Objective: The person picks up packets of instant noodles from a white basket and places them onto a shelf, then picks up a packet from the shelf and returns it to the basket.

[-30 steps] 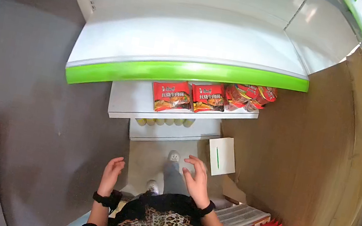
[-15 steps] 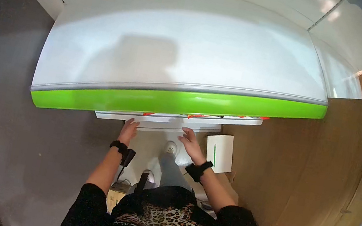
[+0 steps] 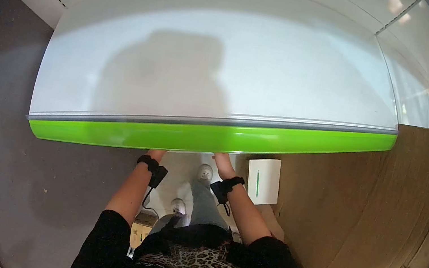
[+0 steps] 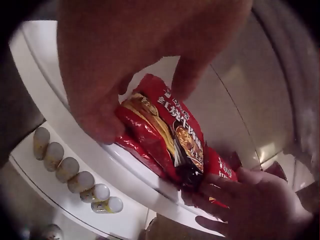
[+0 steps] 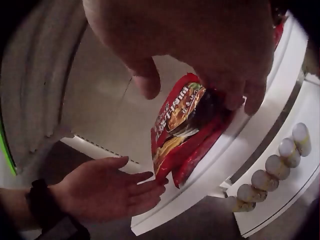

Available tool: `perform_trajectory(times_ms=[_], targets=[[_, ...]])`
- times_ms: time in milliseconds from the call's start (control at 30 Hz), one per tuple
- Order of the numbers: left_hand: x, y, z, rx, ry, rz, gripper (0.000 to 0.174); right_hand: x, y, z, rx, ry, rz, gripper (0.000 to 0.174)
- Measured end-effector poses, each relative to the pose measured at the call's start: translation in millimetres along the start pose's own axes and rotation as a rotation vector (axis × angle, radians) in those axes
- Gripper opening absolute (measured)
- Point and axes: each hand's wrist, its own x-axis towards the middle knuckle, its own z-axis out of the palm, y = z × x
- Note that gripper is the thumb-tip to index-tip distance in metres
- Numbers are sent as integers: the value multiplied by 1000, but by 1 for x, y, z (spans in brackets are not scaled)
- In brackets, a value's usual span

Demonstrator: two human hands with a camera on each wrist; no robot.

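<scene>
A red packet of instant noodles [image 4: 187,142] lies on the white shelf, between my two hands. In the right wrist view my left hand [image 5: 110,190] has its fingers extended, fingertips right at one end of the packet. My right hand [image 4: 260,205], seen in the left wrist view, spreads its fingers by the opposite end. A second red packet [image 4: 220,167] shows just beyond, close to the right fingers. From the head view, most of both hands is hidden beneath the green-edged upper shelf [image 3: 214,137].
Several pale-topped, yellow-sided containers [image 4: 80,182] stand in a row on the lower shelf. A white box [image 3: 263,181] with a green stripe is right of my feet. Large cardboard [image 3: 338,213] walls the right side; a grey panel [image 3: 0,79] is at left.
I have leaned closer to the shelves, and both hands have reached forward under the upper shelf to the noodle packet. That shelf now covers the packets in the head view.
</scene>
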Motion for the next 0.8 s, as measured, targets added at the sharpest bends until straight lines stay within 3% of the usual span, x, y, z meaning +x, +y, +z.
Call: perform_trajectory(times_ms=[100,167,200,233,300,367,400,433,467,500,567,600,667,800], targets=[[-12,15,14,195,-9,-40,43,-14,8,-5,64,-10,95,40],[-58,66,56,120,291,-73,22,-25,1,-7,133,-1,118,38],[-69,64,52,131,119,-64,22,-30,-1,-10,99,-105,176,36],[-77,59,53,82,158,-158,20,-36,-1,-11,65,-208,235,34],[-94,44,45,46,190,-256,18,-54,-6,-9,112,-209,262,33],[-91,-15,4,208,-144,-13,19,-74,4,-10,156,-204,294,31],[-107,-19,7,210,-155,-13,19,-83,14,-14,124,-314,287,30],[-121,-22,9,48,-161,-201,16,-91,24,-18,87,-424,272,29],[-136,-15,17,-110,-166,-383,14,-99,43,-23,-49,-404,282,26],[-157,-2,32,-138,-123,-378,13,-117,32,-19,-165,-348,313,26],[-169,-15,31,-138,-114,-446,20,-146,41,-20,51,-356,292,23],[-170,-16,30,-127,-131,-437,20,-155,55,-22,53,-341,276,23],[-176,-17,29,-49,-219,-514,30,-168,77,-24,-21,-268,416,20],[-191,-12,25,125,-389,-406,35,-212,89,-11,23,-133,363,16]])
